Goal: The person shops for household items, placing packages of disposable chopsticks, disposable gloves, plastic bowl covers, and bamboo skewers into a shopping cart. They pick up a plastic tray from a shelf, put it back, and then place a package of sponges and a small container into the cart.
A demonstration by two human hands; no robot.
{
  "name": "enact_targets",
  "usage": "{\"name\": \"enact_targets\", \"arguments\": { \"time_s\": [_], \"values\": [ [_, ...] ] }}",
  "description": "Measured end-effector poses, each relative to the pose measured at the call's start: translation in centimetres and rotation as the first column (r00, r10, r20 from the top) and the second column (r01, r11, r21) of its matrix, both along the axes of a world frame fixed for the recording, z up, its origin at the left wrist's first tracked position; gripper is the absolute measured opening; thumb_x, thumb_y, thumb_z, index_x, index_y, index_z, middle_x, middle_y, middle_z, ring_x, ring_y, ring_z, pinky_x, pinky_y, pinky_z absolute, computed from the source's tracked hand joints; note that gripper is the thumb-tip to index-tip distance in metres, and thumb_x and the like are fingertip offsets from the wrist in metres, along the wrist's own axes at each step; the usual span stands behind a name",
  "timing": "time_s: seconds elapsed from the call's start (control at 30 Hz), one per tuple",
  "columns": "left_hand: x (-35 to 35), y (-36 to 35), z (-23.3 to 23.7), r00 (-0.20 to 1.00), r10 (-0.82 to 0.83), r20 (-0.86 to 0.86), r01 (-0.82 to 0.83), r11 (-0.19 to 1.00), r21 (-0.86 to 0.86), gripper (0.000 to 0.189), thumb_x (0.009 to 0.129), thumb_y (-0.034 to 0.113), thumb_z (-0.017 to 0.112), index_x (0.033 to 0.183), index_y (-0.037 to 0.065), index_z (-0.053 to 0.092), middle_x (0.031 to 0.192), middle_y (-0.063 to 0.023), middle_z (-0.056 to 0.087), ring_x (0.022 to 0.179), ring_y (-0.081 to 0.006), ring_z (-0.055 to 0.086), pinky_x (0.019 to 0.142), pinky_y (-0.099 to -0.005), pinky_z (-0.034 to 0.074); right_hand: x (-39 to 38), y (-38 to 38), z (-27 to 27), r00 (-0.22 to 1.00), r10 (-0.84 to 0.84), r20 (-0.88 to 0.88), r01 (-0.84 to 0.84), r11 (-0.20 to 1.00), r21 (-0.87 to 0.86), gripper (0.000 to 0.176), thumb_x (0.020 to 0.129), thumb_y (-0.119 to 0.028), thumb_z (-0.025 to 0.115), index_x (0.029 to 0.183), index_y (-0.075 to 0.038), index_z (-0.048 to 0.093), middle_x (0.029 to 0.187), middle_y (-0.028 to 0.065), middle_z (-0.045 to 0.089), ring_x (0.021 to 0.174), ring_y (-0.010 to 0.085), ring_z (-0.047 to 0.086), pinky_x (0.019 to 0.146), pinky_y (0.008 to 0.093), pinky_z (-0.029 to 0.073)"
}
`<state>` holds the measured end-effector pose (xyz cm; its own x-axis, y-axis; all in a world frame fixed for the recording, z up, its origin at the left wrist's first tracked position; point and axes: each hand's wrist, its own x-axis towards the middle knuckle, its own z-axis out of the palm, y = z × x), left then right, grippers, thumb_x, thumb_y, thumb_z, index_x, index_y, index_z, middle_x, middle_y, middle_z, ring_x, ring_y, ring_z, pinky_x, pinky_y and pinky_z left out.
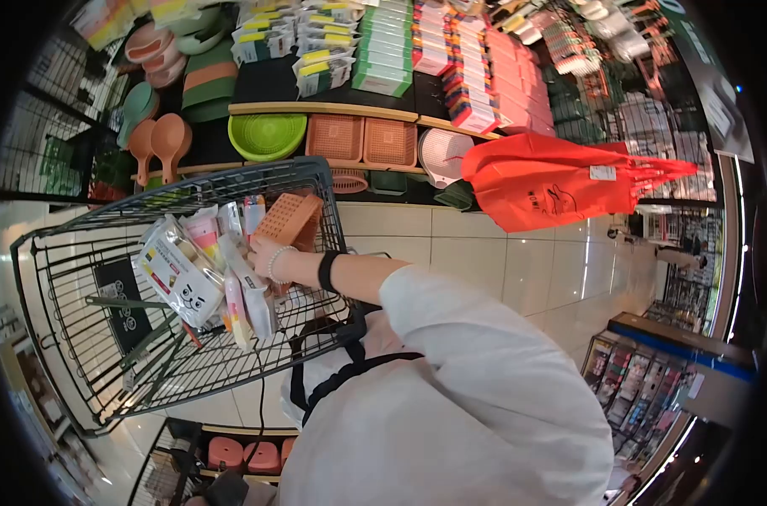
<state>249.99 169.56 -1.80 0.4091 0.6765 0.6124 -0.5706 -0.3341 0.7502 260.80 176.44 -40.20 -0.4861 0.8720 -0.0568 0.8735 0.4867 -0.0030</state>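
My right hand (269, 260) reaches into a dark wire shopping cart (54, 337), a beaded bracelet at its wrist and a black band on the forearm. Its fingers are closed at the lower edge of a tilted orange perforated plastic basket (289, 221); packages partly hide the fingertips. Just left of the hand lie several packaged goods, among them a white pack with a cartoon face (181, 274), a pink-and-yellow pack (203, 229) and a clear-wrapped packet (257, 295). My left hand is out of sight.
Across the aisle, shelves carry a green basin (267, 135), orange baskets (334, 137), brown ladles (171, 142) and boxed goods (385, 51). A red shopping bag (543, 181) hangs at the right. Pink items (225, 452) sit on a low shelf near the bottom. Tiled floor (468, 244) lies between.
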Motion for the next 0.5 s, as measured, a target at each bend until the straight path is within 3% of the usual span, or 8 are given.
{"name": "enact_targets", "arguments": {
  "time_s": [0.07, 0.2, 0.23, 0.33, 0.37, 0.4, 0.47, 0.5],
  "values": [
    [-1.9, -0.2, -0.5, 1.0, 0.008, -0.027, -0.007, 1.0, 0.009, 0.016, 0.067, 0.003, 0.058, 0.082, 0.002, 0.055, 0.065, -0.0067, 0.055, 0.055, -0.0189, 0.052, 0.054, -0.0287, 0.041, 1.1, -0.7, 5.3, 0.995, 0.041, -0.092, -0.061, 0.972, -0.228, 0.024, 0.068, -0.021, 0.061, 0.087, -0.008, 0.066, 0.103, 0.0042, 0.056, 0.104, 0.0246, 0.045, 0.084, 0.0348, 0.036],
    [-7.2, 0.5, -3.0, 0.957, -0.015, -0.291, 0.0, 0.999, -0.048, 0.023, 0.064, 0.001, 0.061, 0.086, 0.001, 0.057, 0.068, -0.0071, 0.058, 0.057, -0.0182, 0.054, 0.056, -0.0279, 0.043, 2.6, -2.2, 13.3, 0.985, -0.004, -0.175, -0.01, 0.997, -0.076, 0.024, 0.066, -0.023, 0.063, 0.085, -0.009, 0.068, 0.102, 0.0066, 0.057, 0.104, 0.0266, 0.044, 0.084, 0.0349, 0.037],
    [-7.7, 1.1, -3.7, 0.892, -0.085, -0.445, 0.038, 0.993, -0.112, 0.025, 0.063, 0.0, 0.062, 0.088, 0.001, 0.057, 0.068, -0.0073, 0.059, 0.057, -0.018, 0.054, 0.056, -0.0277, 0.044, 3.6, -2.8, 15.8, 0.978, -0.05, -0.205, 0.051, 0.999, -0.002, 0.023, 0.065, -0.019, 0.062, 0.085, -0.01, 0.067, 0.103, 0.0073, 0.055, 0.104, 0.0264, 0.045, 0.083, 0.0356, 0.039],
    [-8.3, 2.2, -6.7, 0.438, -0.317, -0.841, 0.081, 0.946, -0.314, 0.016, 0.064, 0.002, 0.066, 0.078, -0.002, 0.06, 0.066, -0.0061, 0.058, 0.057, -0.0151, 0.054, 0.056, -0.0218, 0.043, 8.2, -5.3, 23.8, 0.937, -0.228, -0.264, 0.264, 0.958, 0.109, 0.025, 0.06, -0.013, 0.062, 0.085, -0.012, 0.064, 0.108, 0.009, 0.051, 0.101, 0.0266, 0.048, 0.083, 0.0363, 0.043],
    [-8.4, 1.6, -9.0, 0.346, -0.314, -0.884, 0.021, 0.945, -0.327, 0.014, 0.064, 0.002, 0.066, 0.076, -0.002, 0.061, 0.064, -0.0059, 0.057, 0.056, -0.014, 0.054, 0.055, -0.0204, 0.042, 10.3, -6.3, 23.4, 0.838, -0.204, -0.506, 0.377, 0.887, 0.267, 0.031, 0.058, -0.01, 0.061, 0.089, -0.009, 0.061, 0.112, 0.0102, 0.051, 0.101, 0.0283, 0.05, 0.083, 0.0356, 0.045],
    [-8.9, 1.1, -11.3, 0.299, -0.322, -0.898, 0.03, 0.944, -0.329, 0.014, 0.065, 0.002, 0.066, 0.078, -0.001, 0.062, 0.063, -0.0056, 0.057, 0.055, -0.0137, 0.054, 0.054, -0.0212, 0.043, 12.7, -8.0, 26.6, 0.781, -0.341, -0.524, 0.45, 0.888, 0.093, 0.042, 0.059, -0.007, 0.059, 0.101, -0.007, 0.056, 0.111, 0.0115, 0.052, 0.102, 0.0305, 0.05, 0.083, 0.0372, 0.045],
    [-9.7, 0.4, -14.3, 0.255, -0.322, -0.912, 0.046, 0.946, -0.321, 0.016, 0.065, 0.001, 0.066, 0.081, 0.001, 0.062, 0.062, -0.0054, 0.057, 0.055, -0.0134, 0.054, 0.054, -0.0219, 0.043, 16.0, -11.9, 27.9, 0.556, -0.544, -0.628, 0.711, 0.703, 0.021, 0.052, 0.064, -0.004, 0.054, 0.115, -0.005, 0.049, 0.106, 0.0182, 0.055, 0.097, 0.034, 0.053, 0.082, 0.0394, 0.045],
    [-10.0, 0.1, -15.2, 0.134, -0.354, -0.926, 0.095, 0.934, -0.344, 0.016, 0.065, 0.003, 0.066, 0.081, 0.002, 0.063, 0.06, -0.0054, 0.056, 0.055, -0.0141, 0.055, 0.054, -0.023, 0.044, 17.5, -14.1, 27.3, 0.42, -0.667, -0.615, 0.802, 0.59, -0.091, 0.048, 0.068, -0.005, 0.052, 0.116, -0.003, 0.048, 0.097, 0.021, 0.058, 0.089, 0.0355, 0.057, 0.079, 0.0397, 0.046]
  ]
}}
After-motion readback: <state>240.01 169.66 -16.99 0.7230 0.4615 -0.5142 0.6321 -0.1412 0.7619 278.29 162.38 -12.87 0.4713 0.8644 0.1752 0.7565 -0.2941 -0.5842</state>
